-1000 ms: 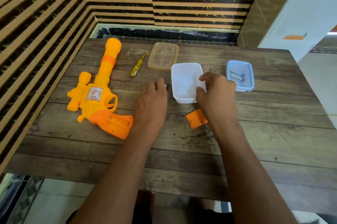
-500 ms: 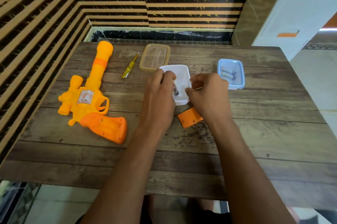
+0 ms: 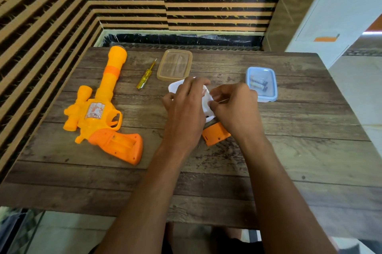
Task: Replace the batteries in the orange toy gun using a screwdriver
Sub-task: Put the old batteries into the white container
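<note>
While both hands crowd over the white container [image 3: 175,87] at mid-table, little of it shows: the left hand [image 3: 186,109] lies across its top with the thumb on its left side and the fingers curled over the far edge, gripping it, and the right hand [image 3: 233,107] pinches its right rim between curled fingers and thumb. What lies inside the container is hidden under the left palm, and I cannot tell whether the container sits flat or tilted. Just nearer than the container, the orange battery cover [image 3: 215,136] lies on the wooden table [image 3: 299,150], its far end tucked under the container and the right wrist. Well to the left of the container lies the orange toy gun [image 3: 97,109], on its side, barrel pointing away, the opened grip facing up. Between gun and container, a little farther back, lies the yellow screwdriver [image 3: 145,75]; just beyond the container sits a clear lid [image 3: 174,64] with a tan rim. To the container's right stands a blue container [image 3: 273,88] holding batteries [image 3: 258,84], their number too blurred to count. Compared with half a second ago, the left hand has slid further over the white container, and the small dark piece at its fingertips has gone from sight; the gun, screwdriver, lid and blue container lie as before
</note>
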